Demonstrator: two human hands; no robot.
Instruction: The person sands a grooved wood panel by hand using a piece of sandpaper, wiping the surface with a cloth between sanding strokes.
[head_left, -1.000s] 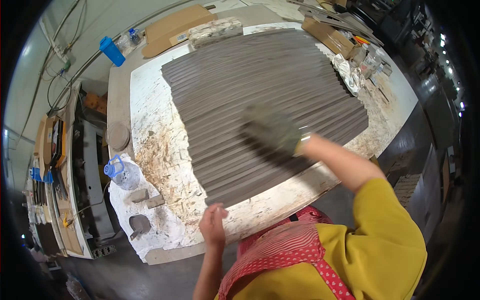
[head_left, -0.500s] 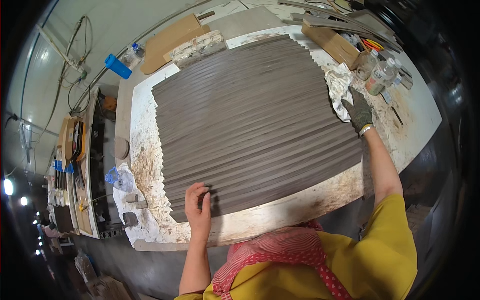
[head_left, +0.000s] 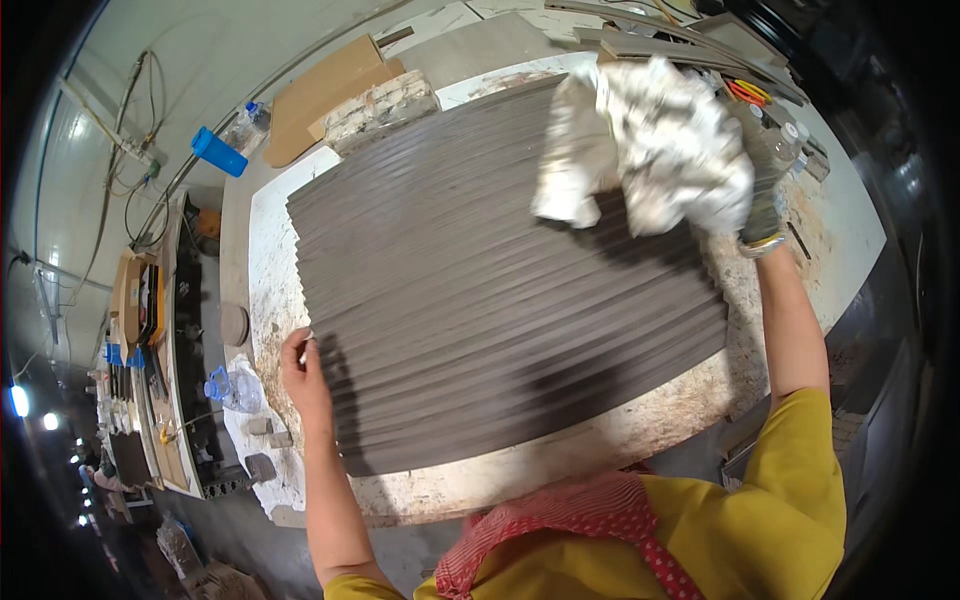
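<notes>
A large panel of grey-brown wood strips (head_left: 450, 270) with zigzag left and right edges lies on the white, stained worktable (head_left: 640, 430). Above its far right part, a crumpled, stained white rag (head_left: 670, 140) hangs in the air, blurred by motion. My right hand (head_left: 763, 205), in a dark glove, grips the rag at its right side; the fingers are partly hidden. My bare left hand (head_left: 306, 375) is at the panel's left edge, fingers curled and thumb drawn in. Whatever it may pinch is too small to name.
Clear bottles (head_left: 785, 145) and orange-handled scissors (head_left: 748, 92) stand at the far right. A wrapped block (head_left: 380, 110), cardboard (head_left: 325, 95) and a blue tumbler (head_left: 218, 152) sit at the far left. A plastic bottle (head_left: 238, 388) lies near the table's left edge.
My right hand has lifted the rag off the right edge and swung it over the panel. My left hand has moved left, from the panel's near part to its left edge.
</notes>
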